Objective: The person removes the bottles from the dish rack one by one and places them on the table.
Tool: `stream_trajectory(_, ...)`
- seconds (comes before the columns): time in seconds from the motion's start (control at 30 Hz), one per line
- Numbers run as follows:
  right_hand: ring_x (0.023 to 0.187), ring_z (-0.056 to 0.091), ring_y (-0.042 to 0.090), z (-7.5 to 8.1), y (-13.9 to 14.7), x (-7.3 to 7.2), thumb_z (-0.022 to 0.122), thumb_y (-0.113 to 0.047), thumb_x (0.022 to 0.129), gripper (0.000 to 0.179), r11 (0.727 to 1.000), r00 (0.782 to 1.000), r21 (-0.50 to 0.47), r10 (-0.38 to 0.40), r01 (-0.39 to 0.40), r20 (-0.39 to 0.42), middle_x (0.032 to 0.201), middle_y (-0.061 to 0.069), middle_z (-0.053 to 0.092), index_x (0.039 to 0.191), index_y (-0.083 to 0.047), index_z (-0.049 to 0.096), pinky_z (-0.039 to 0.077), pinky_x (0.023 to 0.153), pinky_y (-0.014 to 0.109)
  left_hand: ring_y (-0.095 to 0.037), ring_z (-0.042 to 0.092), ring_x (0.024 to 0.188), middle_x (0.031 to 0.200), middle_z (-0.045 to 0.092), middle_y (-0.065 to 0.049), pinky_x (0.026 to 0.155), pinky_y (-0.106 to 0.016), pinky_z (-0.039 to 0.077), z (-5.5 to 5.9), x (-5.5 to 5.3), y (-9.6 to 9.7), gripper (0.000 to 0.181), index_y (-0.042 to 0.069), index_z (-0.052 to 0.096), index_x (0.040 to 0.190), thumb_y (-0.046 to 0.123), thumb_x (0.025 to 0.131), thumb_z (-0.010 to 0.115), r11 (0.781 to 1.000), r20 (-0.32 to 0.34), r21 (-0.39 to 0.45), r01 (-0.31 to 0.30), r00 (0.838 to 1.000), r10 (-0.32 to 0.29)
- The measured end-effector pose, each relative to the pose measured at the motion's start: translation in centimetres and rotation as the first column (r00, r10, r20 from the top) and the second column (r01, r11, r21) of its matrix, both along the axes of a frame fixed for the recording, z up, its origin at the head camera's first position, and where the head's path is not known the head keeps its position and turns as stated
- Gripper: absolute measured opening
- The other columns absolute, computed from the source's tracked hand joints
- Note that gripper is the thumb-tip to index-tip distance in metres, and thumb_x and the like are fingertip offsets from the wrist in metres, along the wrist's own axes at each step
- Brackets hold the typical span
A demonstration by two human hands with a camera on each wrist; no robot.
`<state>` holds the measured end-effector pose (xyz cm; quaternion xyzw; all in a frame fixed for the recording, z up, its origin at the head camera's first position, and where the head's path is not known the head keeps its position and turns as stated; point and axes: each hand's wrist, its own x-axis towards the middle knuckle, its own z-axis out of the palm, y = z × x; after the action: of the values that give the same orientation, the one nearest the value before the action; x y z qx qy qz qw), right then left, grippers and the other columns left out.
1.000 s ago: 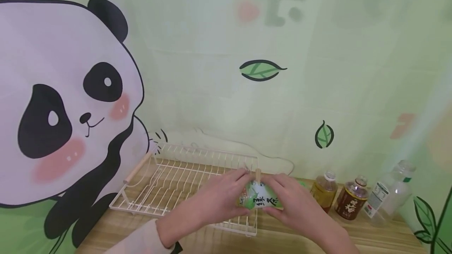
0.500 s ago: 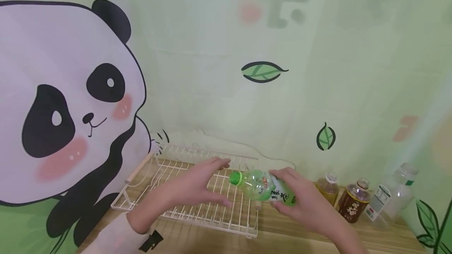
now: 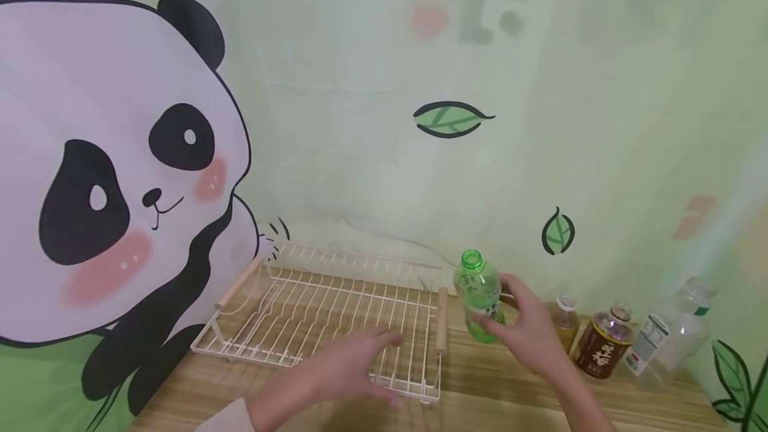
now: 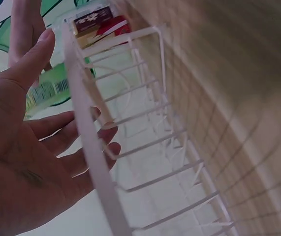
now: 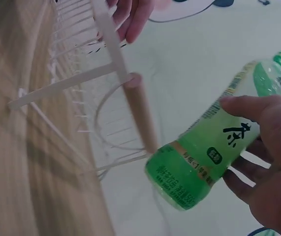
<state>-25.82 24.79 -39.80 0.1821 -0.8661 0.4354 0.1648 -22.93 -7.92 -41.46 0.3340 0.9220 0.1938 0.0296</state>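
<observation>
My right hand [image 3: 527, 327] grips a green tea bottle [image 3: 480, 295], thumb on one side and fingers round the other. The bottle is nearly upright with its green top pointing up, just right of the wire rack's wooden handle [image 3: 442, 320]. In the right wrist view its label and green base [image 5: 177, 179] show, and the base appears off the table. My left hand [image 3: 348, 365] holds nothing; its fingers are spread and relaxed over the front of the white wire dish rack [image 3: 336, 299]. The left wrist view shows its palm [image 4: 27, 167] beside the rack's rail.
Right of the bottle stand a bottle of yellowish drink [image 3: 566, 325], a brown-labelled bottle [image 3: 603, 342] and a clear bottle [image 3: 669, 335]. A wooden table [image 3: 480, 399] lies under everything. Behind it hangs a pale green cloth with a panda print [image 3: 120, 152].
The bottle, first sideways between both hands, has left my left hand. My right hand has turned it upright and the left has drawn back toward the rack's front.
</observation>
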Motion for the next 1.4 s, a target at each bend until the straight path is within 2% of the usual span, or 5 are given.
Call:
stream_trajectory(0.3, 0.139, 0.053, 0.043, -4.6, 0.5, -2.5, 0.083, -0.022, 0.095, 0.066, 0.978, 0.985, -0.184, -0.075, 0.103, 0.155, 0.149, 0.019, 0.056, 0.148, -0.007, 0.047, 0.042, 0.115, 0.062, -0.012, 0.064, 0.122, 0.139, 0.064, 0.011, 0.101, -0.036, 0.056, -2.9, 0.2, 0.9, 0.082, 0.018, 0.061, 0.147, 0.062, 0.081, 0.085, 0.993, 0.023, -0.063, 0.097, 0.995, -0.096)
stream_trajectory(0.53, 0.140, 0.050, 0.047, -6.6, 1.2, -3.0, 0.082, -0.017, 0.095, 0.069, 0.969, 0.966, -0.187, -0.119, 0.163, 0.228, 0.153, 0.027, 0.052, 0.150, -0.001, 0.043, 0.042, 0.116, 0.060, -0.003, 0.063, 0.111, 0.124, 0.068, 0.016, 0.094, -0.029, 0.056, -3.6, 0.0, 1.5, 0.067, 0.020, 0.066, 0.139, 0.056, 0.085, 0.085, 0.979, -0.037, -0.093, 0.182, 0.982, -0.186)
stream_trajectory(0.93, 0.141, 0.049, 0.049, -7.9, 1.2, -3.6, 0.081, -0.022, 0.096, 0.071, 0.972, 0.948, -0.110, -0.172, 0.208, 0.269, 0.153, 0.030, 0.050, 0.151, 0.001, 0.042, 0.044, 0.114, 0.059, -0.003, 0.065, 0.109, 0.123, 0.068, 0.022, 0.094, -0.034, 0.057, -3.9, 0.3, 2.0, 0.067, 0.029, 0.067, 0.134, 0.064, 0.080, 0.085, 0.985, -0.080, -0.141, 0.103, 0.990, -0.115)
stream_trajectory(1.17, 0.133, 0.058, 0.048, -9.3, 0.8, -4.4, 0.081, -0.022, 0.096, 0.065, 0.973, 0.954, -0.045, -0.214, 0.228, 0.211, 0.145, 0.030, 0.058, 0.146, 0.001, 0.047, 0.049, 0.110, 0.060, -0.001, 0.065, 0.102, 0.118, 0.069, 0.023, 0.086, -0.028, 0.057, -4.2, 0.2, 1.7, 0.064, 0.032, 0.068, 0.129, 0.068, 0.078, 0.084, 0.985, -0.094, -0.141, 0.097, 0.989, -0.111)
stream_trajectory(1.4, 0.128, 0.063, 0.045, -10.4, -0.2, -4.5, 0.081, -0.020, 0.096, 0.059, 0.975, 0.958, -0.030, -0.211, 0.221, 0.192, 0.140, 0.030, 0.063, 0.142, 0.001, 0.051, 0.048, 0.111, 0.059, -0.002, 0.066, 0.106, 0.123, 0.068, 0.022, 0.092, -0.034, 0.058, -4.1, 0.6, 1.0, 0.068, 0.031, 0.068, 0.133, 0.067, 0.078, 0.085, 0.988, -0.062, -0.139, 0.065, 0.995, -0.074)
